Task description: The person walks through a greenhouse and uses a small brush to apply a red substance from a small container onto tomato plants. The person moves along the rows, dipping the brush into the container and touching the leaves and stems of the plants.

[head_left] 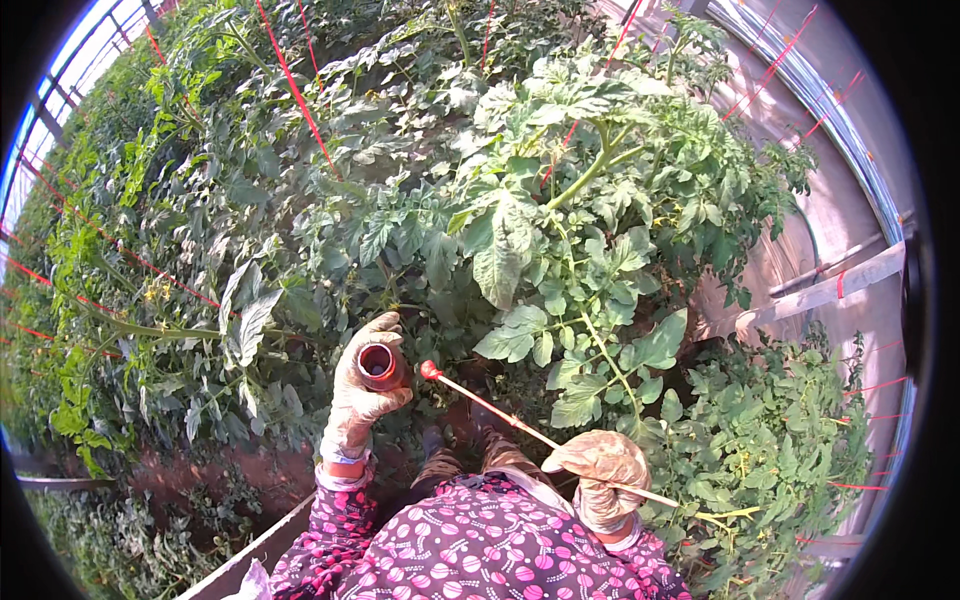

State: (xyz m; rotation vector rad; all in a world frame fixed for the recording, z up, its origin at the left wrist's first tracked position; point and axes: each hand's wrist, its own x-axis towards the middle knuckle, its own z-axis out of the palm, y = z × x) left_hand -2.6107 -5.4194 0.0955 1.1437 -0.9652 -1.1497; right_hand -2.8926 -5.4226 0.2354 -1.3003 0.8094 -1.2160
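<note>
Tomato plants (517, 225) with broad green leaves stand before me. In a soiled pale glove, my left hand (360, 397) is wrapped around a small dark red open-topped container (377, 367); something pale shows inside its mouth. My right hand (607, 472), also gloved, grips a thin light-coloured stick (499, 412). The stick's red, rounded tip (430, 370) points at the container from the right, a short gap away from it. Leaves of a tomato stem hang just above my right hand. Small yellow flowers (159, 291) show on a plant at the left.
Red strings (296, 90) run up among the plants. A pale beam (832, 289) juts in from the right, near a light wall (862, 172). A board edge (247, 551) lies at the lower left. More foliage (772, 427) grows at the right.
</note>
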